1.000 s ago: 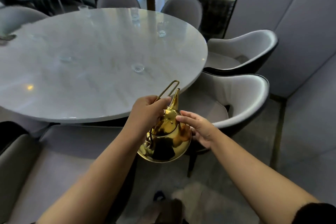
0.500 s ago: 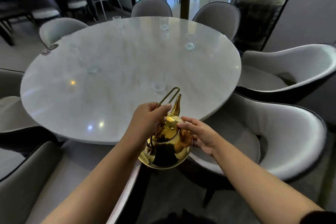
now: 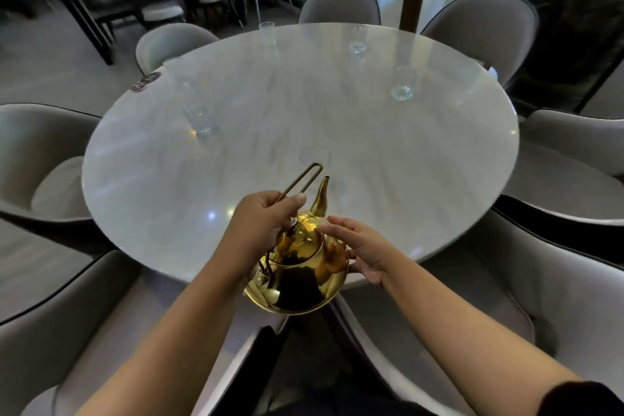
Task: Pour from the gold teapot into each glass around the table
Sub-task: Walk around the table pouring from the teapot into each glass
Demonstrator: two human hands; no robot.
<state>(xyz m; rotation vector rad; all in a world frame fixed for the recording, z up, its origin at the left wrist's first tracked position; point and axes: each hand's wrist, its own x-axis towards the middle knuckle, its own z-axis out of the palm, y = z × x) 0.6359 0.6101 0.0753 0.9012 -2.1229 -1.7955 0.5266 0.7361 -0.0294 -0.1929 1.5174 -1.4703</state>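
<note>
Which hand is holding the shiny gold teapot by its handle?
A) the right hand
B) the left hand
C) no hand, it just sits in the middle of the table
B: the left hand grips the handle of the gold teapot, while the right hand only lays straight fingers against the pot's side.

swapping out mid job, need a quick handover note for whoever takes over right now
Left hand: grips the handle of the gold teapot.
Right hand: open, straight fingers against the teapot's side.
Teapot: held roughly upright over the near edge of the marble table, spout towards the nearest glass.
Done: no pour under way; the glasses look clear, and I cannot tell if any is filled.
Left: pour into the nearest glass, then the other glasses round the table.
</note>
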